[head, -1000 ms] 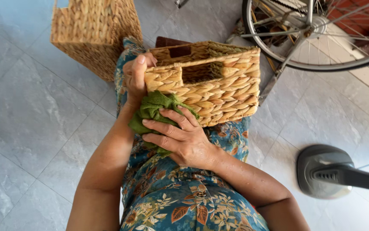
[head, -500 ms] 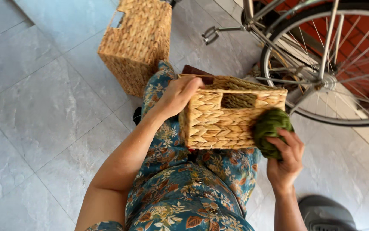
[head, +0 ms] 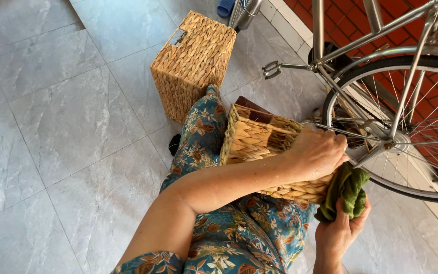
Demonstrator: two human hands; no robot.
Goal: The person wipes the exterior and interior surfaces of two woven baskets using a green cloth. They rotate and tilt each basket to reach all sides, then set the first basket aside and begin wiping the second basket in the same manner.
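Note:
A woven straw basket [head: 259, 144] rests on my lap, over my floral-patterned trousers. My left hand [head: 319, 151] reaches across it and grips its far right edge. My right hand [head: 342, 229] is below and to the right of the basket, closed around a bunched green cloth [head: 348, 190] that touches the basket's lower right corner. A dark brown piece [head: 252, 107] shows at the basket's top edge.
A second, taller woven basket [head: 193, 63] stands on the grey tiled floor [head: 66, 132] ahead of my knee. A bicycle wheel [head: 407, 127] and frame stand close on the right, before a red brick wall. A blue slipper [head: 225, 7] lies at the top.
The view has swung left and down. My left hand has moved from the basket's left side across to its right edge. My right hand with the cloth stays at the basket's right.

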